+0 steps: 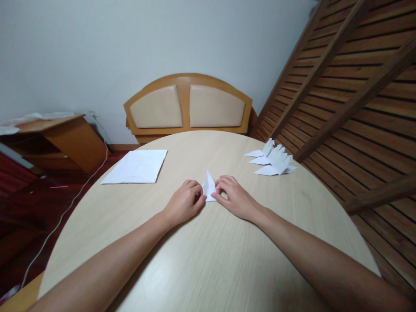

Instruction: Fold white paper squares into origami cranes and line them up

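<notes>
A small folded white paper (209, 187) stands out as a pointed triangle at the middle of the round table, its tip facing away from me. My left hand (186, 200) pinches its left edge between thumb and curled fingers. On the other side, my right hand (235, 197) holds the right edge the same way, thumb near the lower corner. Several folded white paper figures (274, 160) with pointed ends sit close together at the table's back right. A stack of white paper sheets (136, 167) lies at the back left.
The round pale wooden table (195, 268) fills the foreground. Behind it stands a headboard with two cream panels (156, 108). A slatted wooden structure (364, 95) rises at the right. At the left are a wooden cabinet (76, 143) and a white cable (69, 206) on the floor.
</notes>
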`<move>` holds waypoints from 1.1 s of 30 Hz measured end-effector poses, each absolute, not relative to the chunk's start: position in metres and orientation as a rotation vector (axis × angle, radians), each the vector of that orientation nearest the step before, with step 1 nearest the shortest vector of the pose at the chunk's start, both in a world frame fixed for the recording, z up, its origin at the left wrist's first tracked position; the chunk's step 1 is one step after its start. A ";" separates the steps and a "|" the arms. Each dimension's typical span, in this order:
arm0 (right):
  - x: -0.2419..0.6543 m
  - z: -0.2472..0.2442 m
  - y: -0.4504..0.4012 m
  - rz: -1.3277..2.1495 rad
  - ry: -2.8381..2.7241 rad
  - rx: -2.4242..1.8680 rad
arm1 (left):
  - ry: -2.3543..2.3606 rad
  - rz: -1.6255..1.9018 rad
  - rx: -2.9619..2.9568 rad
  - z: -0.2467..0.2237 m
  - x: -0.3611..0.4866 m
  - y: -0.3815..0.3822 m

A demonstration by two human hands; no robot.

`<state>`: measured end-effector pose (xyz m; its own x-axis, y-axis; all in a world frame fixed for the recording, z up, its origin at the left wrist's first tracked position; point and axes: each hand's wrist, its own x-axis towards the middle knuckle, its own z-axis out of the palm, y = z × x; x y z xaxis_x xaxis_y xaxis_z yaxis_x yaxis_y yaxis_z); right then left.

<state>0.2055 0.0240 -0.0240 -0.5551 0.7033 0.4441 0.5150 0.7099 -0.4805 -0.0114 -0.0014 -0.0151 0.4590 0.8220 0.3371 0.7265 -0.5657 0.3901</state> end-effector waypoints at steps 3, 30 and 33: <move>0.206 -0.024 0.023 0.409 -2.256 -0.963 | 1.368 0.738 2.487 -0.014 -0.011 -0.003; 0.214 -0.019 0.024 0.243 -2.403 -0.920 | 1.145 0.742 2.682 -0.012 -0.019 -0.002; 0.213 -0.016 0.024 0.248 -2.396 -0.895 | 1.098 0.737 2.675 -0.014 -0.020 -0.001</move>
